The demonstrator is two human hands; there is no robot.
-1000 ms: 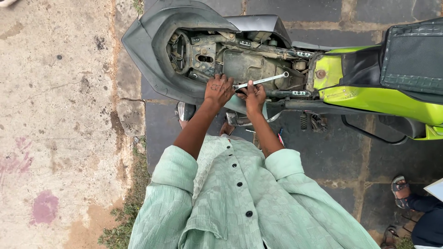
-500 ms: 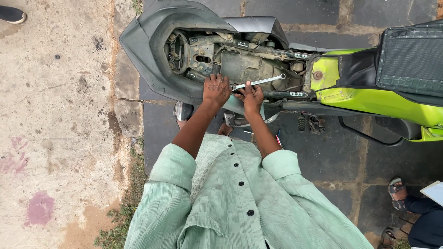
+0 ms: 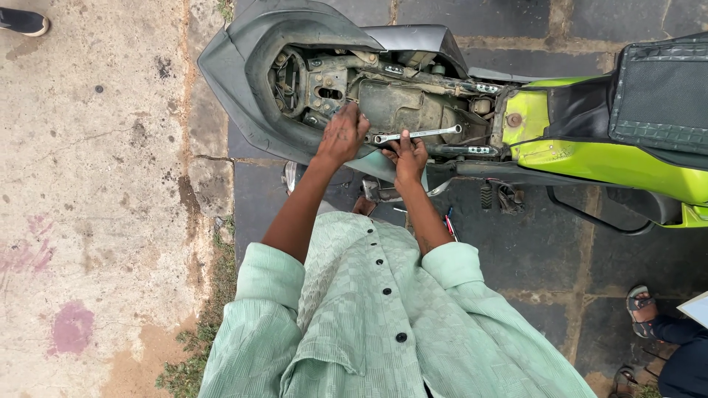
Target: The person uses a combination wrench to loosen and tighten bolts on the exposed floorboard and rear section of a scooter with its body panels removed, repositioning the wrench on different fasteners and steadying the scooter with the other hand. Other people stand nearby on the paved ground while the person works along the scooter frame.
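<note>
A scooter (image 3: pixel 575 140) with a lime-green body lies across the top of the view, its front panel off and the inner frame and wiring exposed. My right hand (image 3: pixel 407 156) grips one end of a silver wrench (image 3: pixel 424 134) that points right across the open cavity. My left hand (image 3: pixel 343 134) rests on the exposed parts just left of the wrench, fingers bent over them; what is under the fingers is hidden. The dark grey front cover (image 3: pixel 243 88) curves around the cavity on the left.
Dark stone paving lies under the scooter, with pale concrete (image 3: pixel 88 191) to the left. Another person's sandalled foot (image 3: pixel 640 309) is at the lower right, and a dark shoe (image 3: pixel 23 21) at the top left. Small tools (image 3: pixel 448 220) lie on the ground near my right forearm.
The view has shifted slightly, so the scooter sits a little higher in frame. Both hands stay at the open cavity, with the wrench in about the same place.
</note>
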